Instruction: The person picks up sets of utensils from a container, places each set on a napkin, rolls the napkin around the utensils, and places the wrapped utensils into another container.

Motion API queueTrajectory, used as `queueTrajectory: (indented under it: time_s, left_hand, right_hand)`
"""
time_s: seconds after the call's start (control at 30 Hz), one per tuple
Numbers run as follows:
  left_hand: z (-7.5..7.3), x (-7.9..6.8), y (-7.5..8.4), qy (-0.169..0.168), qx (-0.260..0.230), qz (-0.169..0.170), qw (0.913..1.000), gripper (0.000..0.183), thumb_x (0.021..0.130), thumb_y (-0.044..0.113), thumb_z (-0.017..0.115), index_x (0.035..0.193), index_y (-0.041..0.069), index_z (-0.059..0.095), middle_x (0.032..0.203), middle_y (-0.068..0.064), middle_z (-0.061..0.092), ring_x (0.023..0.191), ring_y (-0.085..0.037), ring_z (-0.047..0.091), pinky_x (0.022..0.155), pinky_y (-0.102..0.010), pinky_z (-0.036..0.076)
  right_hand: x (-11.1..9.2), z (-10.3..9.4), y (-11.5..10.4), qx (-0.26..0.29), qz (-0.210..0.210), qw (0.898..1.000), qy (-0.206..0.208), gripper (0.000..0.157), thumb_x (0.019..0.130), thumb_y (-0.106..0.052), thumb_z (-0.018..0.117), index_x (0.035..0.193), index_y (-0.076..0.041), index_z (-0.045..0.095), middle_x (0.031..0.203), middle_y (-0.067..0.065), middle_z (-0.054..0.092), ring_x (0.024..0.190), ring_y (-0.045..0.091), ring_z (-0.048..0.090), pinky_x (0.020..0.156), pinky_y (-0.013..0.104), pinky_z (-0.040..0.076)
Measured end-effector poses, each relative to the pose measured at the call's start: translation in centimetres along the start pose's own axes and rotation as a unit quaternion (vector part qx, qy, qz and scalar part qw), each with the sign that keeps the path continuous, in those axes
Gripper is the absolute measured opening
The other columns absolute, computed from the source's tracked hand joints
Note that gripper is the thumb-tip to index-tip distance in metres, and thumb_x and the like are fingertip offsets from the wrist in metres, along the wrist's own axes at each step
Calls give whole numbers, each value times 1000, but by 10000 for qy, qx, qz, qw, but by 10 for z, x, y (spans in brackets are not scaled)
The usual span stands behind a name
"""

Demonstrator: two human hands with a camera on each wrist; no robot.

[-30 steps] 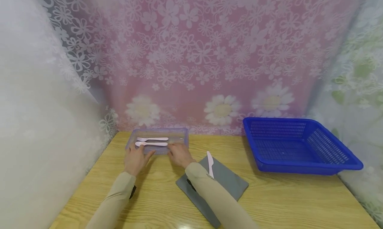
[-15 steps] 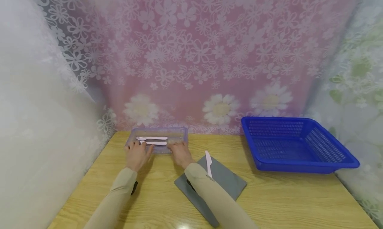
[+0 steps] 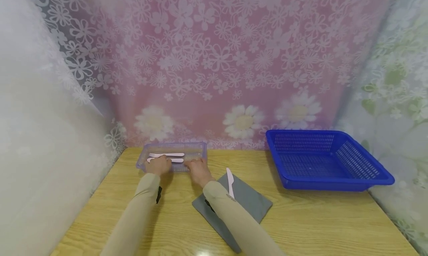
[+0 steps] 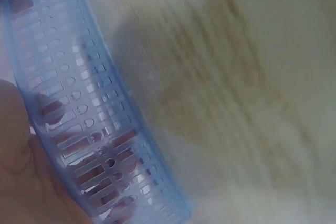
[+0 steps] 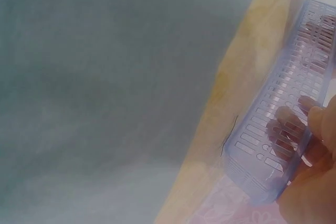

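A clear lilac plastic basket (image 3: 204,152) with slotted walls stands at the back left of the table. Inside it a pale pink fork (image 3: 168,154) lies behind a matching spoon (image 3: 177,160). My left hand (image 3: 158,165) reaches over the front rim and covers the spoon's neck; I cannot tell whether it pinches the spoon. Through the slotted wall (image 4: 73,77) its fingers show in the left wrist view. Beside the spoon's handle end, my right hand (image 3: 199,171) bends over the rim at the front right corner. Its fingers (image 5: 286,121) show through the slots in the right wrist view.
A pink knife (image 3: 230,181) lies on a folded grey cloth (image 3: 250,202), partly under my right forearm. To the right stands a large blue basket (image 3: 285,183). A floral curtain (image 3: 214,70) hangs right behind the table's back edge.
My left hand has moved right along the front rim, from the spoon's bowl towards its neck, and its thumb no longer spreads out. The right hand stays at its corner.
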State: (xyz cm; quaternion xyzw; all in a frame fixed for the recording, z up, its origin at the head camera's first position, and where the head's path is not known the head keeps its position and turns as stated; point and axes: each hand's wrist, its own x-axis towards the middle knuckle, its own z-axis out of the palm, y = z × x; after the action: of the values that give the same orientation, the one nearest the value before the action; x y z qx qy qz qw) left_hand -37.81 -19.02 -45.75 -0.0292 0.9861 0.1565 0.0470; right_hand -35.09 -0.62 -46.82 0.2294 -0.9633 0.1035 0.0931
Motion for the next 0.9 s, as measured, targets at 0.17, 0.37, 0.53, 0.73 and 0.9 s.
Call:
queueTrajectory:
  time_s: [0.17, 0.37, 0.53, 0.73, 0.9]
  left_hand:
    - [0, 7, 0, -336, 29, -134, 9993, 57, 99, 37, 29, 145, 7, 47, 143, -26, 49, 130, -50, 45, 108, -74, 18]
    - [-1, 10, -2, -436, 46, 3, 9990, 57, 100, 37, 27, 143, 8, 50, 142, -25, 51, 129, -53, 45, 107, -74, 22]
    - [2, 11, -4, 7, 49, 6, 10000, 54, 97, 40, 34, 130, 7, 62, 129, -24, 62, 115, -49, 58, 96, -67, 42]
    - [2, 10, -5, 221, -163, -236, 9993, 43, 94, 39, 41, 83, 5, 67, 80, -12, 67, 73, -30, 61, 66, -46, 50]
    - [2, 10, -4, 350, -287, -174, 9988, 43, 97, 38, 41, 61, 14, 48, 58, -4, 48, 56, -23, 48, 54, -38, 38]
  right_hand:
    - [1, 0, -1, -25, 56, 10000, -32, 33, 96, -9, 59, 125, -21, 67, 111, -2, 73, 107, 17, 66, 109, 46, 38]
    - [1, 0, 0, 7, 41, 10000, -33, 28, 96, -10, 61, 120, -21, 69, 108, -4, 73, 106, 15, 66, 109, 47, 38]
    - [1, -2, 0, -49, 51, 10000, -30, 25, 96, -14, 60, 119, -22, 70, 108, -3, 73, 105, 16, 66, 106, 45, 41]
    - [-1, -2, -2, -5, 36, 10000, -42, 26, 96, -11, 60, 118, -20, 70, 105, -2, 73, 103, 16, 67, 110, 49, 38]
    - [0, -2, -1, 19, 59, 10000, -42, 25, 96, -13, 59, 117, -20, 71, 105, -1, 73, 104, 17, 67, 110, 49, 38]
